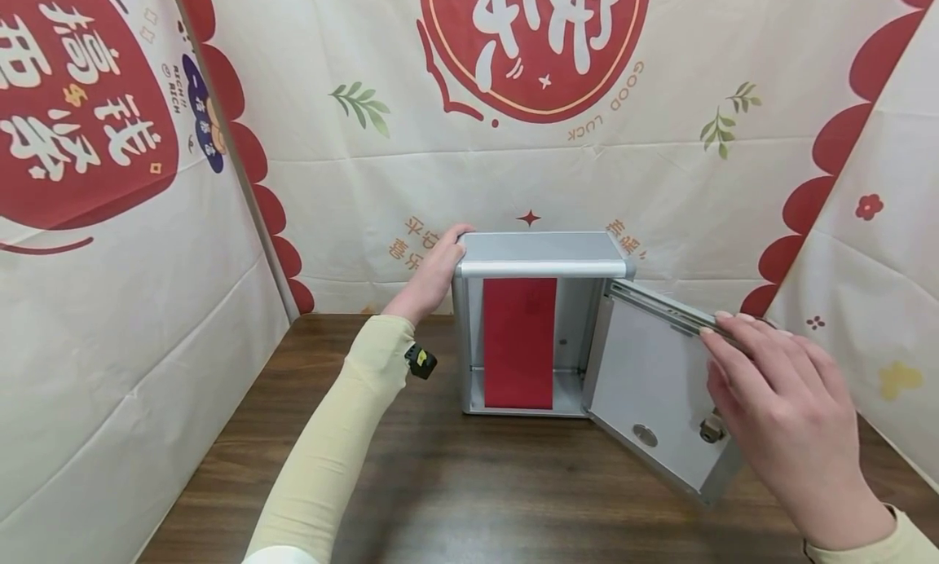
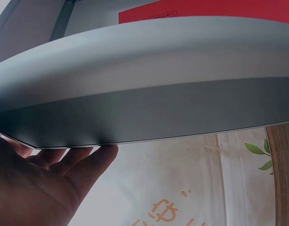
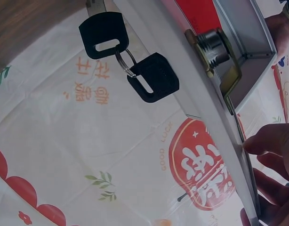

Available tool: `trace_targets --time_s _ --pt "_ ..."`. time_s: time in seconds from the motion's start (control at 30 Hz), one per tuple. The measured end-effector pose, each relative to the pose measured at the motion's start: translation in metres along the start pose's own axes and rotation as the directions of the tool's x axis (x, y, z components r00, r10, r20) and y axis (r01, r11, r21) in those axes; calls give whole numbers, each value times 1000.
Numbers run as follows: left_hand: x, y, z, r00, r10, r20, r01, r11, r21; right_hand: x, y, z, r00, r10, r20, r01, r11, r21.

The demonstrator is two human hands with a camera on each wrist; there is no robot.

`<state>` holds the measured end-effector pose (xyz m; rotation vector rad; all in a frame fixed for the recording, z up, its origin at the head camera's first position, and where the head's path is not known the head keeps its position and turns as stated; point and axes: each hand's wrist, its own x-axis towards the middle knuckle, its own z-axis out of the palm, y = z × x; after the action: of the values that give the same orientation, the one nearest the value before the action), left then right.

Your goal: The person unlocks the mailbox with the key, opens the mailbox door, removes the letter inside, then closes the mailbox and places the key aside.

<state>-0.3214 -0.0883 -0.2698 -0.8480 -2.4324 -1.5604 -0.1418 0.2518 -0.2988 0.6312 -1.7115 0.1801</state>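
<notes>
A silver-grey metal box (image 1: 544,256) stands upright on the table, its front open. Inside it a flat red paper piece (image 1: 519,344) stands upright. My left hand (image 1: 433,275) holds the box at its upper left corner; in the left wrist view its fingers (image 2: 95,165) lie along the edge. Swung out to the right is the box's door (image 1: 653,368), with a lock barrel (image 1: 711,428) on its inner face. My right hand (image 1: 788,409) grips the door's top edge near the free corner. In the right wrist view, two black-headed keys (image 3: 153,77) on a ring hang at the lock's outer side.
A dark wood-grain table (image 1: 411,482) lies under the box. Behind it hangs a printed cloth backdrop (image 1: 308,189) with red scallops and lettering; similar cloth walls (image 1: 95,344) stand on both sides. A small black device (image 1: 421,360) sits on the left wrist.
</notes>
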Motion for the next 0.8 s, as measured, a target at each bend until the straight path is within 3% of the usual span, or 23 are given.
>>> trace_targets --time_s 0.27,0.5,0.8 --pt "0 1 -1 1000 21 4 -21 1000 -8 -2 0 -1 998 31 53 -32 999 21" --pt "0 1 -1 1000 17 6 -17 1000 -16 1 -6 3 999 51 8 -51 999 5" --pt "0 1 -1 1000 23 -6 -23 1000 -12 17 -30 6 998 63 -16 -63 997 33"
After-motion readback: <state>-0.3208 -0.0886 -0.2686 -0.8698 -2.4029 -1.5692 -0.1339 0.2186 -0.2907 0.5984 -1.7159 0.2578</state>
